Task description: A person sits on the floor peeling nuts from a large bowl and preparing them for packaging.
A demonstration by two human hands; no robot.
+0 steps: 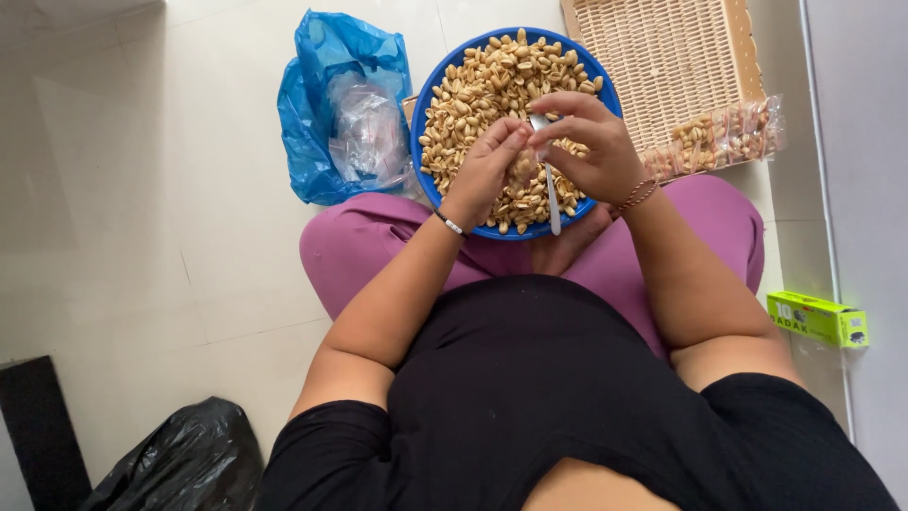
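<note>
Black ribbed fabric covers the torso nearest the lens. Beyond it, the left hand (484, 163) pinches a small clear bag (522, 167), while the right hand (591, 144) pinches a slim metal spoon (550, 189). Beneath both grips sits a round blue bowl (427, 114) heaped with glossy tan peanuts (492, 80); farther right lies a woven tray (662, 57).
</note>
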